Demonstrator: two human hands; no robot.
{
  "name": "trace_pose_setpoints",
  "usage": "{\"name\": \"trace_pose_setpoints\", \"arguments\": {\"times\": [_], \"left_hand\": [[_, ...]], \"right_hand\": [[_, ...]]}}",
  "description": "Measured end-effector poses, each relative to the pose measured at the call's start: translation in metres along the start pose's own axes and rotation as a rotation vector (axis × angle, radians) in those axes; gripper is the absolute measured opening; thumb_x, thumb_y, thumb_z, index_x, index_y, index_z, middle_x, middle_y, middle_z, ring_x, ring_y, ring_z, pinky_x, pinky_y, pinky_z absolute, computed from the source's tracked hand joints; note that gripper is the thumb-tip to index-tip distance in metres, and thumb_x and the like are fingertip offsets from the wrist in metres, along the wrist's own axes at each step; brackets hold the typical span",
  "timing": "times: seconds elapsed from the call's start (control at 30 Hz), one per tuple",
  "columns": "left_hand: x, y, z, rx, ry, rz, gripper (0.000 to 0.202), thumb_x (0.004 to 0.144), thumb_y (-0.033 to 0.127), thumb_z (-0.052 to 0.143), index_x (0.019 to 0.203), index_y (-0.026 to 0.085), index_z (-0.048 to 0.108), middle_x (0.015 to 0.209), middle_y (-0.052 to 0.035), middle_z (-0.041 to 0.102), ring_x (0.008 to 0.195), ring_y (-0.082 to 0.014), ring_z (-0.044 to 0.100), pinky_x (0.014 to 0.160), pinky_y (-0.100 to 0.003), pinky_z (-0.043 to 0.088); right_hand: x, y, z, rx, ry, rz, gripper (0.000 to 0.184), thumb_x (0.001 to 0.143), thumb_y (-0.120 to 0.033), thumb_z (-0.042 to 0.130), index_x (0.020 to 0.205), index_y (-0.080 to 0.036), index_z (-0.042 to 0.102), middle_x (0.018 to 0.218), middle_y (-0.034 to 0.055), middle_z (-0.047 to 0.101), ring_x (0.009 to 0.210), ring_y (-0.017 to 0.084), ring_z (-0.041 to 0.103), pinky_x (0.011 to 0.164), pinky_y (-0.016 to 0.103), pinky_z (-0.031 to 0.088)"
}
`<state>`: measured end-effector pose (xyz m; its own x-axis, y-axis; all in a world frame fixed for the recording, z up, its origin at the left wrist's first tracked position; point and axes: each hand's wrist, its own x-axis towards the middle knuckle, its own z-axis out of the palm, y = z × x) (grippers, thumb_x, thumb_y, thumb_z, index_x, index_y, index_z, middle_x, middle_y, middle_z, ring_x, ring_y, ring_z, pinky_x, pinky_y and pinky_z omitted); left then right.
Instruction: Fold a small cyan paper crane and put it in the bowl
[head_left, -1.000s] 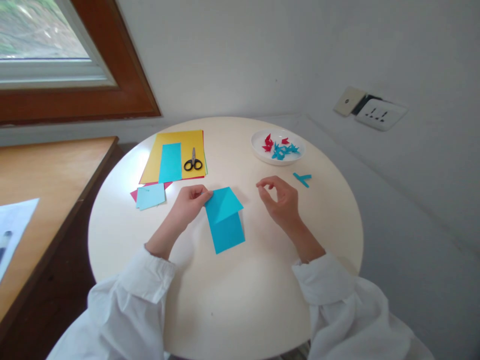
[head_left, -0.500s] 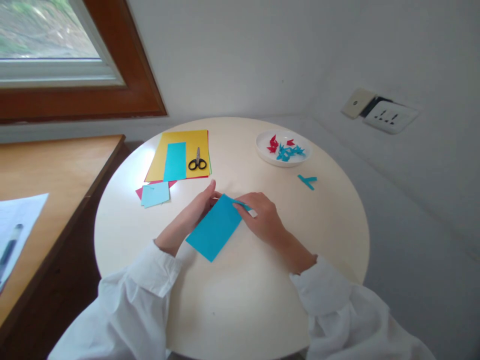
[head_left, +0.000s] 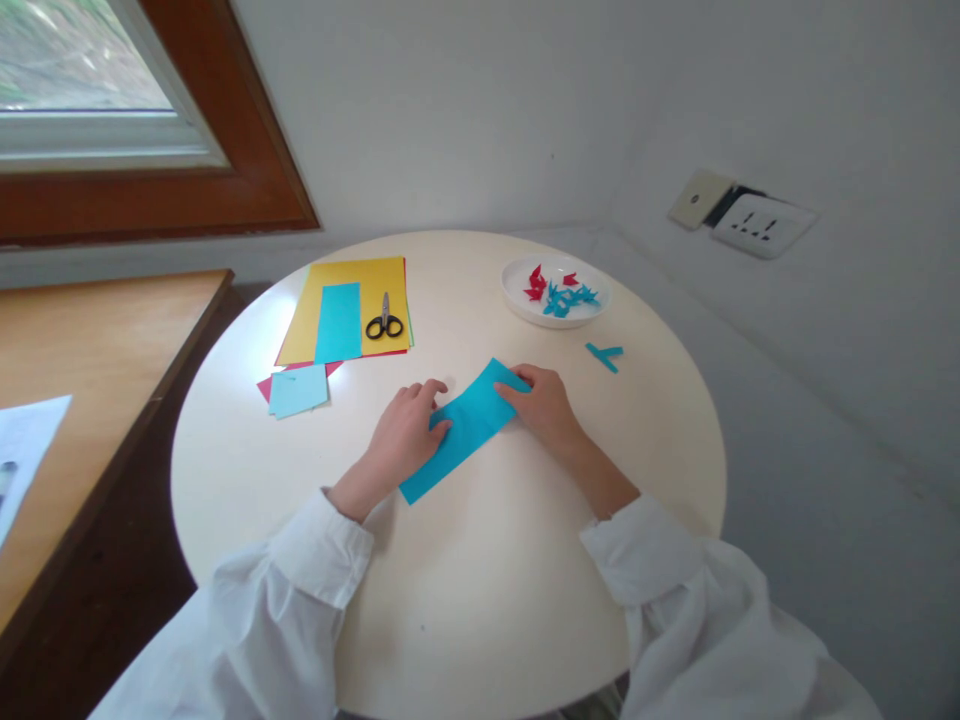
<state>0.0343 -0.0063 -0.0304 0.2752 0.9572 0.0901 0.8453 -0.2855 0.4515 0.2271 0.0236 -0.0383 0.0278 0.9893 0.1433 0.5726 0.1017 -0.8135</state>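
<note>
A blue rectangular paper (head_left: 471, 422) lies slantwise on the round cream table (head_left: 487, 560), its long side running from near left to far right. My left hand (head_left: 405, 436) rests on the paper's left half, fingers curled, thumb pressing on its upper edge. At the far right end, my right hand (head_left: 546, 404) pinches the paper with its fingertips. Both arms wear white sleeves.
At the back left lie a yellow sheet (head_left: 375, 280) with a blue strip (head_left: 338, 322) and black scissors (head_left: 385, 323) on it, and a pale blue square (head_left: 298, 391). A white plate (head_left: 517, 299) holds several small red and blue folded pieces. A small blue scrap (head_left: 604, 355) lies nearby. A wooden desk (head_left: 90, 340) stands left.
The folded corner flap seen a second ago is gone from view. The paper has turned to lie slantwise and looks narrower. My right hand came in from the right onto its far end.
</note>
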Motion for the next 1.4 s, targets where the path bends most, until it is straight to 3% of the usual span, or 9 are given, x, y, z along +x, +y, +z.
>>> {"name": "trace_pose_setpoints", "arguments": {"times": [0.1, 0.27, 0.47, 0.97, 1.4], "left_hand": [[-0.003, 0.003, 0.012, 0.202, 0.119, 0.195, 0.035, 0.079, 0.012, 0.044, 0.113, 0.012, 0.053, 0.117, -0.0172, 0.053, 0.105, -0.0288, 0.049, 0.088, -0.046, 0.043], [-0.005, 0.001, 0.023, 0.245, -0.046, 0.417, 0.035, 0.082, 0.007, 0.033, 0.11, 0.007, 0.055, 0.117, -0.0175, 0.056, 0.104, -0.0249, 0.051, 0.093, -0.041, 0.042], [-0.004, 0.004, 0.021, 0.246, -0.077, 0.406, 0.034, 0.084, 0.008, 0.031, 0.11, 0.005, 0.053, 0.121, -0.0193, 0.053, 0.113, -0.025, 0.046, 0.098, -0.04, 0.04], [-0.005, 0.003, 0.024, 0.258, -0.108, 0.347, 0.031, 0.081, 0.006, 0.032, 0.107, 0.01, 0.05, 0.132, -0.0183, 0.044, 0.112, -0.0272, 0.043, 0.094, -0.045, 0.041], [-0.004, 0.004, 0.024, 0.277, -0.113, 0.342, 0.034, 0.078, 0.004, 0.032, 0.107, 0.01, 0.05, 0.131, -0.0174, 0.044, 0.112, -0.0268, 0.043, 0.095, -0.044, 0.04]], "right_hand": [[0.002, 0.002, 0.0, -0.179, -0.013, -0.014, 0.013, 0.07, -0.027, 0.054, 0.066, -0.016, 0.06, 0.064, 0.0014, 0.06, 0.06, 0.015, 0.052, 0.056, 0.026, 0.037], [0.012, 0.004, 0.001, -0.359, -0.067, -0.002, 0.012, 0.072, -0.027, 0.055, 0.066, -0.018, 0.061, 0.065, 0.0018, 0.063, 0.059, 0.014, 0.052, 0.054, 0.025, 0.034], [0.026, 0.009, 0.002, -0.409, -0.053, 0.005, 0.025, 0.078, -0.035, 0.051, 0.063, -0.018, 0.062, 0.065, 0.0044, 0.065, 0.059, 0.015, 0.054, 0.055, 0.025, 0.034], [0.024, 0.013, 0.002, -0.439, -0.097, -0.09, 0.02, 0.078, -0.024, 0.047, 0.061, -0.018, 0.055, 0.065, 0.0025, 0.062, 0.061, 0.014, 0.05, 0.059, 0.026, 0.032], [0.021, 0.012, 0.001, -0.43, -0.086, -0.092, 0.019, 0.076, -0.022, 0.047, 0.058, -0.018, 0.051, 0.064, 0.0023, 0.06, 0.06, 0.014, 0.048, 0.058, 0.026, 0.032]]}}
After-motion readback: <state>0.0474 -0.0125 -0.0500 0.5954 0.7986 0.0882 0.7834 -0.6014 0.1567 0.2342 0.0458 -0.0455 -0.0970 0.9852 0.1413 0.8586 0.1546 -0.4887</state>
